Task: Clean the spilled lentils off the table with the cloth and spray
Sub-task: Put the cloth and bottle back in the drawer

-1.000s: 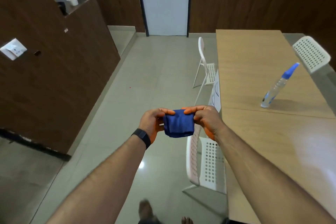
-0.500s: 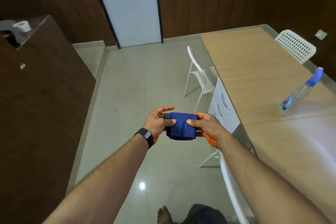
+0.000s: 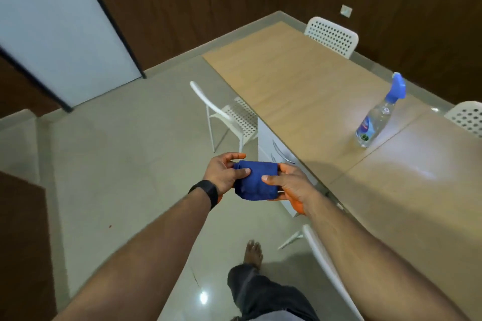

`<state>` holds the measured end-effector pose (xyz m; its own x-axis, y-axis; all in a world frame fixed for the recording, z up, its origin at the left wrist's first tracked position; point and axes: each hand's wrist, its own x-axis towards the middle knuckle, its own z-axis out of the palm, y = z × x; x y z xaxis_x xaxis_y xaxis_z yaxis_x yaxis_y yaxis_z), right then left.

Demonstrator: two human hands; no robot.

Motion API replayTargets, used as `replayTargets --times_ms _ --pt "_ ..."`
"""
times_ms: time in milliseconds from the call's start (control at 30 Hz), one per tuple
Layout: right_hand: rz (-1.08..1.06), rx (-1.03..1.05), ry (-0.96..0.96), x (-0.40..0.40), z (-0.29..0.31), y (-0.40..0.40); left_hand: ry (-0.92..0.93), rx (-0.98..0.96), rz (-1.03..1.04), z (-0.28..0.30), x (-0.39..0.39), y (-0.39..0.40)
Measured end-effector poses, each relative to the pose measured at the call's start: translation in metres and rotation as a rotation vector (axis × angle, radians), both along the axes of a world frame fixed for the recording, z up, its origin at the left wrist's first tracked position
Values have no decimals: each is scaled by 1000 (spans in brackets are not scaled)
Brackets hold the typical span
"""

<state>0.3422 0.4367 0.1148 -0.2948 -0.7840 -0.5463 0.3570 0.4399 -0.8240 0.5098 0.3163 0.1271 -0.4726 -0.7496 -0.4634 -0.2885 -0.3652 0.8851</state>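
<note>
Head view: I'm standing on the floor just off the counter's (image 3: 300, 81) near edge, w/ both hands out in front holding the blue cloth (image 3: 257, 180) folded into a thick pad. Left hand (image 3: 224, 173) grips its left end, thumb on top and fingers curled round the far side; right hand (image 3: 285, 185) pinches the right end, thumb pressed on the top face, fingers tucked under. My read: the two-hand hold keeps the folds together so the pad presents one flat wiping face. The cloth is in the air over the floor, not yet over the wood.

Spray bottle (image 3: 378, 117) stands upright on the counter, well apart from the hands, near the seam between the two boards and toward the far side; nobody is touching it. It's clear plastic w/ a blue trigger head and looks to hold clear liquid, though I can't tell the level. Probably left there to be within reach once wiping starts.

No lentils show on the visible wood; too small to see or out of shot, can't tell which. So I judge the cleaning proper as not begun.

White perforated chairs (image 3: 229, 117) sit around the counter, one pushed in near a white drawer unit (image 3: 271, 143) under the top. A white door (image 3: 52, 28) is at upper left.
</note>
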Motion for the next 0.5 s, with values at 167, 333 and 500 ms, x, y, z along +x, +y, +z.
replayTargets --times_ms 167,333,500 --pt "-139 50 -29 -40 -20 -52 -181 -108 -232 -23 -64 -73" --pt "-310 56 -67 -62 -41 -73 -302 -152 -468 -51 -115 -123" --pt "-562 134 -146 -68 -75 -89 -313 -87 -620 -88 -156 -154"
